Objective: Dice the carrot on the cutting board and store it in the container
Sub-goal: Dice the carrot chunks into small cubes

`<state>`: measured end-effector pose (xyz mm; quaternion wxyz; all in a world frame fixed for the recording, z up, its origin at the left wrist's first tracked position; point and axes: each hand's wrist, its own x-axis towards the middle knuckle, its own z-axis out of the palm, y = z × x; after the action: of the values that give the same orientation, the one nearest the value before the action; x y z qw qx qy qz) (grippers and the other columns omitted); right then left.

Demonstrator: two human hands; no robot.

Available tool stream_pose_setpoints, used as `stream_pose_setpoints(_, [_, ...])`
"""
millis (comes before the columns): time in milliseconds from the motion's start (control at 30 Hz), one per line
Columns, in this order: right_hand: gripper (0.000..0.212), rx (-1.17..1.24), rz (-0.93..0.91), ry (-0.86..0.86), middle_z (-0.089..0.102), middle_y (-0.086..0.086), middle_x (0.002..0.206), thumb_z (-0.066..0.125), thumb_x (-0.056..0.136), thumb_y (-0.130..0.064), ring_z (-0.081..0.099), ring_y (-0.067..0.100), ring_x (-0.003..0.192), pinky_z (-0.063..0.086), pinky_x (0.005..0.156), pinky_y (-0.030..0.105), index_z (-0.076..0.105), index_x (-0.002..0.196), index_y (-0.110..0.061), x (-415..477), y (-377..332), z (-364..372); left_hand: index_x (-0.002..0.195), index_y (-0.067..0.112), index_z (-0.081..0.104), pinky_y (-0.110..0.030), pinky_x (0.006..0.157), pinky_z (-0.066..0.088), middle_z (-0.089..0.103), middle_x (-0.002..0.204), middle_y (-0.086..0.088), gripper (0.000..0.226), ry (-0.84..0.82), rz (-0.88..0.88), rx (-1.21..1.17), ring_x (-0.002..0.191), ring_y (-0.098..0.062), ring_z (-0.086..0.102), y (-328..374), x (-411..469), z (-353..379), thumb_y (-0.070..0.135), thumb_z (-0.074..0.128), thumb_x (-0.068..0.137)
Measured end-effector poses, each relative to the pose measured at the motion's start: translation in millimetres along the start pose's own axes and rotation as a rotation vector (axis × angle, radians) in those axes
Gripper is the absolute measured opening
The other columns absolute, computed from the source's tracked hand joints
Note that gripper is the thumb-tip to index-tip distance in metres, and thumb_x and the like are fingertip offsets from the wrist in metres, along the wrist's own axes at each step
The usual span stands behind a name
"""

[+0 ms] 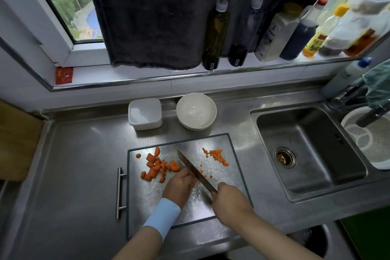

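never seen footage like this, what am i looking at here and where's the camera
There is no machine here: a person wears one wide-angle camera on the head, looking down at their own hands. The right hand grips a knife over a steel cutting board. The left hand sits curled beside the blade; what is under its fingers is hidden. Coarse carrot chunks lie left of the blade, finer carrot dice right. Behind the board stand an empty white container and a bowl.

Right hand (229, 201) grips cleaver (198, 172), blade pointing 11 o'clock across steel cutting board (147, 196), left hand (179, 186) curled against it, carrot chunks (157, 167) at 10, diced bits (217, 156) at 1, container (145, 113) and bowl (196, 111) at 12.
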<state>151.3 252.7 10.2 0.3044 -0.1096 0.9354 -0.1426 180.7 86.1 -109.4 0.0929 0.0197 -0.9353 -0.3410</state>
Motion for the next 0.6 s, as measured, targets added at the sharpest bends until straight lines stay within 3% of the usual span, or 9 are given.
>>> stream_pose_setpoints(267, [0.025,0.025,0.018,-0.026,0.067,0.002,0.116,0.048,0.103,-0.034,0.066,0.022,0.101,0.043,0.072,0.022,0.058,0.119,-0.018,7.7,0.1,5.3,0.078,0.010,0.075,-0.007,0.074,0.043,0.068,0.084,-0.003,0.010,0.012,-0.023,-0.013,0.071,-0.013,0.062,2.0,1.7,-0.6,0.010,0.066,0.077])
stream_pose_setpoints(467, [0.028,0.072,0.015,-0.070,0.067,0.004,0.116,0.045,0.104,-0.033,0.065,0.022,0.103,0.046,0.080,0.023,0.059,0.120,-0.016,23.3,-4.1,12.2,0.078,0.007,0.075,0.006,0.083,0.030,0.068,0.084,-0.005,0.011,0.022,-0.032,-0.052,0.081,-0.007,0.053,1.9,2.0,0.7,0.009,0.064,0.079])
stream_pose_setpoints(600, [0.026,0.069,-0.004,-0.071,0.067,0.004,0.115,0.046,0.103,-0.032,0.064,0.023,0.102,0.046,0.081,0.025,0.060,0.117,-0.017,33.8,-8.5,14.3,0.079,0.011,0.076,-0.003,0.079,0.041,0.068,0.086,-0.001,0.013,0.011,-0.047,-0.036,0.077,-0.007,0.057,-0.8,-0.5,1.8,0.016,0.064,0.084])
